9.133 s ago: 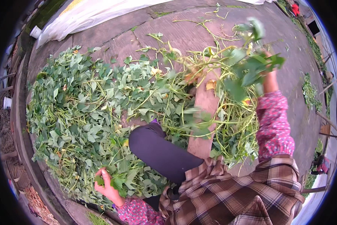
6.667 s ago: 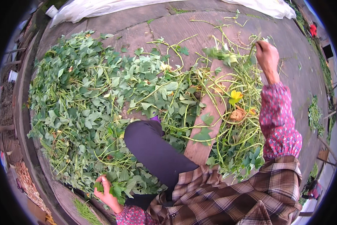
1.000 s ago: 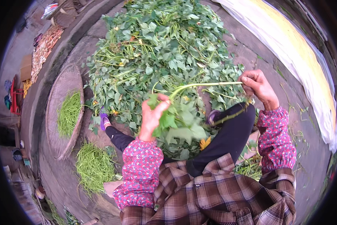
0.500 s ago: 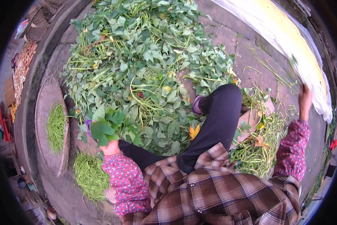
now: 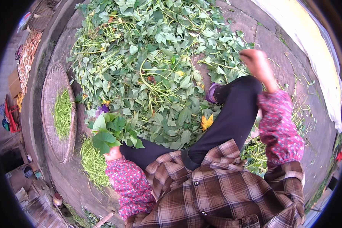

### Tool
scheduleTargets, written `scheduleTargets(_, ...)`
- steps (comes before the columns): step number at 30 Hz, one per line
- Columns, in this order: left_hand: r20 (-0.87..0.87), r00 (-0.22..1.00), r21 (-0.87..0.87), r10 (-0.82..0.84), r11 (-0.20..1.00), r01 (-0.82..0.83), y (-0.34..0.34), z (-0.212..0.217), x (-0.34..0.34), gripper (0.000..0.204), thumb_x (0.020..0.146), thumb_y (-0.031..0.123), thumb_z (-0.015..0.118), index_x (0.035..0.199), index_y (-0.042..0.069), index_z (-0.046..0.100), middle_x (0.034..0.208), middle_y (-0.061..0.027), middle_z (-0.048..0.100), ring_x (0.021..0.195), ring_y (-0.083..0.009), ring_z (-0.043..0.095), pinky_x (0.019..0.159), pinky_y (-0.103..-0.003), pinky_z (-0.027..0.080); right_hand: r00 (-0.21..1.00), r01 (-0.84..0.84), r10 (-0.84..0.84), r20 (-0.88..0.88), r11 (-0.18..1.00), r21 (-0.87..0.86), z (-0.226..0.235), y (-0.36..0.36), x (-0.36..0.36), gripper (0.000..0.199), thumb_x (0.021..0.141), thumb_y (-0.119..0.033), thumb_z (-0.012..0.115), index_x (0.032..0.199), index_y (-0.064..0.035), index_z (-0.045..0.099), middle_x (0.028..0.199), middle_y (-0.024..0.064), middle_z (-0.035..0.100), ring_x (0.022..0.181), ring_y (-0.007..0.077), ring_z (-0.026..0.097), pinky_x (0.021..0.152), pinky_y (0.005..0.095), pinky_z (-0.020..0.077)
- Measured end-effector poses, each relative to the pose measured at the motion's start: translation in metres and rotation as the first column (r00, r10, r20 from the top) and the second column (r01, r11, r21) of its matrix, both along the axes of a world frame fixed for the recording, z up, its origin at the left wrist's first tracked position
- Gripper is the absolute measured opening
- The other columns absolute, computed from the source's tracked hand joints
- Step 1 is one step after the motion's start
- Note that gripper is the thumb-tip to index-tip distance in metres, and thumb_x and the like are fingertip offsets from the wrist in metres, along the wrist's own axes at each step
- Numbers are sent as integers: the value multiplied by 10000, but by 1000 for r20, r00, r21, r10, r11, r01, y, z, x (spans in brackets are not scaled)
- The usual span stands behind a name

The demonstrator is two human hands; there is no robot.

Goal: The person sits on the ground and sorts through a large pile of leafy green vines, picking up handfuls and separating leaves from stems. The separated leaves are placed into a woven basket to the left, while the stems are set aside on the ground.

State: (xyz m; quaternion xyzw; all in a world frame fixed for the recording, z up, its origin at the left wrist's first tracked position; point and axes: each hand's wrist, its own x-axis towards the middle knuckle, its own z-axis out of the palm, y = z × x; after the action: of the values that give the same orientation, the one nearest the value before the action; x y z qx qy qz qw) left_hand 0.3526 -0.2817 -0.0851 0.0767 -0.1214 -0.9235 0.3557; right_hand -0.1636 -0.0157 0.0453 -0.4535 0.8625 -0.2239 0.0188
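Note:
My left hand [image 5: 113, 153] is closed on a bunch of leafy green stems [image 5: 115, 131], held over my left thigh at the near left edge of a big heap of leafy vines [image 5: 159, 49]. Broad leaves hide most of its fingers. Out to the right, my right hand [image 5: 257, 66] hovers above my bent knee, beside the heap's right edge. Its fingers look bent and are smeared by motion; nothing shows plainly in them. A tangle of discarded vine stems [image 5: 255, 155] lies on the ground under my right forearm.
A shallow woven basket [image 5: 49, 110] at left holds thin green stalks [image 5: 62, 114]. Another pile of stalks [image 5: 93, 163] lies on the paving beside my left sleeve. White sheeting [image 5: 311, 49] spreads at far right. A red object [image 5: 13, 116] stands beyond the raised kerb [image 5: 32, 83].
My right hand has swung inward from the far right, by the white sheeting, to above my knee. The stem seen flying near it is gone. My left hand keeps its bunch.

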Motion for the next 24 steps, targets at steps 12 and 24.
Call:
scheduleTargets(12,780,588,-55,213,960,-275,-39,28,-78,127,870,187,564,937,81,543,868,-37,597,755,-146,589,653,-297,492,838,-291,238,491,956,33,-231,-218,151,190,718,-129,598,879,-40,645,808,200,617,775,347,604,733,407,478)
scheduleTargets(24,785,550,-156,286,950,-270,-37,47,-91,162,852,197,594,948,74,549,827,-9,577,719,-120,563,638,-272,478,123,246,81,989,963,-110,-149,-227,109,162,848,-135,553,919,-2,614,720,67,612,562,149,569,518,279,482)
